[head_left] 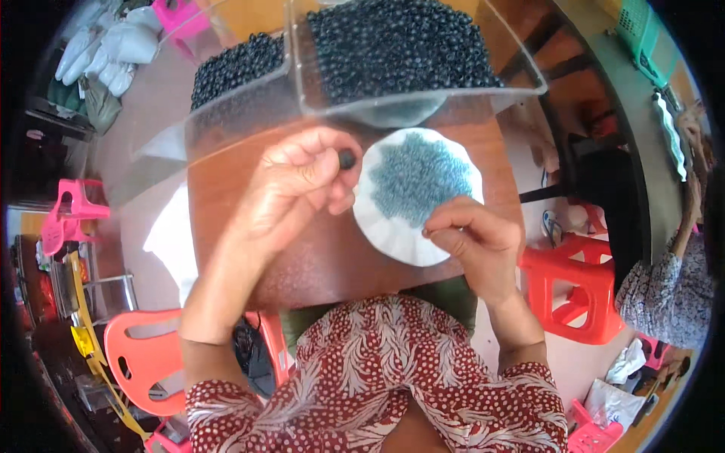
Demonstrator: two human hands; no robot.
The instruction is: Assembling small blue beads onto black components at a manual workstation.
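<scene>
My left hand [298, 177] is raised over the table, left of the plate, with a small round black piece [346, 158] pinched between thumb and fingers. Over the right front rim of a white scalloped plate [385, 232], my right hand [487, 241] is closed in a pinch. Something tiny and dark shows at its fingertips, too small to name. Many small, shiny blue-green pieces [419, 177] lie heaped on the plate. Beyond my hands, a large clear bin [423, 92] is filled with small black ring-like parts [400, 49].
A second clear bin of black parts [238, 68] stands at the far left of the brown table [302, 275]. Red stools [574, 283] and an orange-red chair [143, 362] flank me. Another person's arm and patterned sleeve [672, 294] are at the right by a dark table.
</scene>
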